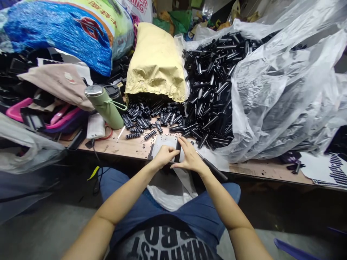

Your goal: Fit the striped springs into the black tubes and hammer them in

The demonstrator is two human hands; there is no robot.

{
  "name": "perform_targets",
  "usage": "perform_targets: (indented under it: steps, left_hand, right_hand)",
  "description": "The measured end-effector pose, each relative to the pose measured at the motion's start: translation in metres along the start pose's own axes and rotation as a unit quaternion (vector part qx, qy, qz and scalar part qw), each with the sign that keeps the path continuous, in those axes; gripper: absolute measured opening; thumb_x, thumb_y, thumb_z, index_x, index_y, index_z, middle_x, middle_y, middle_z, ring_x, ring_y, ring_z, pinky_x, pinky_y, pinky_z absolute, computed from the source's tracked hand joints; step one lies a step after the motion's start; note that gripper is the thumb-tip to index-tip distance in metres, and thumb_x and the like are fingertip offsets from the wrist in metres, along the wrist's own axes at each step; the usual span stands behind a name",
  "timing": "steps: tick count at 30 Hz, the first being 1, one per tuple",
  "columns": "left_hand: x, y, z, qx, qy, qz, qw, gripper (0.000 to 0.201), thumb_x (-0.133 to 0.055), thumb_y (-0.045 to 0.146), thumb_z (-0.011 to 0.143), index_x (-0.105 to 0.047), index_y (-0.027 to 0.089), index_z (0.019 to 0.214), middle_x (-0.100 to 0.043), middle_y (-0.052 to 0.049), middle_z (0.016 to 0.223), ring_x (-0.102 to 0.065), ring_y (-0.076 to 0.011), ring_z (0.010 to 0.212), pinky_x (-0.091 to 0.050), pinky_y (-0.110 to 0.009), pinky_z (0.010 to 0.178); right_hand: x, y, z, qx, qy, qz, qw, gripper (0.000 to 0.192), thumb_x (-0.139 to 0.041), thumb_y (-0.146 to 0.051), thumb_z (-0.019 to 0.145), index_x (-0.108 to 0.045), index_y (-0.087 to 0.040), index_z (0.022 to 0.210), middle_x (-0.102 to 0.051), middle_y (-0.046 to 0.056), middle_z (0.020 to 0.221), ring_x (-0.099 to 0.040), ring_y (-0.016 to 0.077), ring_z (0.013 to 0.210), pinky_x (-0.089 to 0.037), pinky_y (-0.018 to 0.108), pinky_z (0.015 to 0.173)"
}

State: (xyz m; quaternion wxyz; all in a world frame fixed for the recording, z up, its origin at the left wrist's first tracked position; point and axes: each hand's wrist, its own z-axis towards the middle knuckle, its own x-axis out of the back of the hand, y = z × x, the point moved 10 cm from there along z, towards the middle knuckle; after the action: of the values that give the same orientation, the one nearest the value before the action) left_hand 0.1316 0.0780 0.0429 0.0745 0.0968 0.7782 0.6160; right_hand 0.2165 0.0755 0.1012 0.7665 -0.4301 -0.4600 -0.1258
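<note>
My left hand and my right hand meet at the front edge of a wooden table. Together they pinch a short black tube held upright between the fingers. Beneath them lies a pale flat pad. Just behind, several black ribbed springs spill from a yellow paper sack. To the right, a big heap of black plastic tubes pours out of a clear plastic bag.
A green flask lies tilted at the left next to a white box. Bags, cloth and pink plastic pieces crowd the left side. A clear bag hangs below the table edge over my lap.
</note>
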Motion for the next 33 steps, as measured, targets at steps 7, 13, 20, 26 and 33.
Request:
perform_targets:
  steps: [7,13,20,26,33]
  left_hand:
    - [-0.004,-0.004,0.0,0.0,-0.017,0.043,0.999,0.042,-0.061,0.043,0.075,-0.042,0.017,0.048,-0.037,0.005,0.043,-0.031,-0.0062,0.041,-0.023,-0.021,0.043]
    - [0.067,0.039,0.046,-0.103,0.139,0.358,0.918,0.026,-0.042,0.023,0.089,-0.066,0.015,0.087,-0.064,-0.011,0.092,-0.059,-0.0225,0.087,-0.047,-0.032,0.075]
    - [0.141,0.065,0.156,0.03,0.205,0.566,0.798,0.034,-0.056,0.025,0.079,-0.067,0.004,0.103,-0.062,-0.024,0.111,-0.054,-0.0348,0.112,-0.044,-0.039,0.091]
    - [0.128,0.047,0.174,0.161,0.165,0.543,0.808,0.043,-0.071,0.028,0.067,-0.066,0.005,0.103,-0.064,-0.025,0.11,-0.059,-0.0389,0.109,-0.048,-0.043,0.086]
    - [0.14,0.087,0.111,-0.066,0.208,0.409,0.886,0.034,-0.051,0.023,0.085,-0.052,0.009,0.116,-0.064,-0.019,0.107,-0.063,-0.0288,0.099,-0.046,-0.039,0.088]
  right_hand:
    - [-0.015,0.011,-0.01,-0.026,-0.048,-0.002,0.999,0.112,-0.075,-0.061,0.061,-0.02,-0.018,0.149,-0.036,0.019,0.142,-0.035,0.0346,0.133,-0.033,0.053,0.109]
    - [-0.015,0.025,-0.004,-0.077,-0.017,-0.002,0.997,0.106,-0.077,-0.056,0.062,-0.026,-0.016,0.145,-0.034,0.02,0.142,-0.033,0.0327,0.134,-0.03,0.05,0.112]
    - [-0.03,0.035,0.008,-0.126,-0.03,-0.043,0.991,0.1,-0.078,-0.06,0.058,-0.038,-0.018,0.14,-0.034,0.019,0.142,-0.034,0.0353,0.132,-0.033,0.052,0.108]
    - [-0.048,0.025,0.017,-0.118,-0.073,-0.105,0.985,0.089,-0.077,-0.044,0.061,-0.042,-0.016,0.138,-0.032,0.02,0.144,-0.032,0.0382,0.131,-0.031,0.053,0.106]
    - [-0.038,0.014,0.008,-0.093,-0.028,-0.048,0.994,0.09,-0.078,-0.038,0.06,-0.038,-0.017,0.138,-0.027,0.019,0.146,-0.029,0.0366,0.134,-0.029,0.053,0.109]
